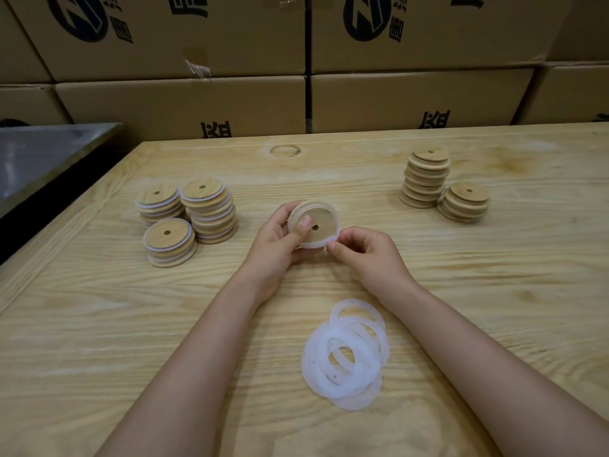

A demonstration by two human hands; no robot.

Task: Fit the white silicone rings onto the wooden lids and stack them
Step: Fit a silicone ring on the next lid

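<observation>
Lid [318, 227] held in left hand [278, 240]; right hand [369, 255] pinches its ring [333, 240].

I see a pale wooden table [99, 324] with strong grain filling my view. At ten o'clock stand three stacks of ringed lids [171, 242], touching or nearly touching one another, with white edges showing between the wooden discs. At two o'clock are two stacks of bare lids [425, 179], one tall and one short, just beside each other. At six o'clock lies a loose pile of white silicone rings [324, 349], overlapping. A faint ring-shaped mark [285, 150] sits at twelve o'clock.
</observation>
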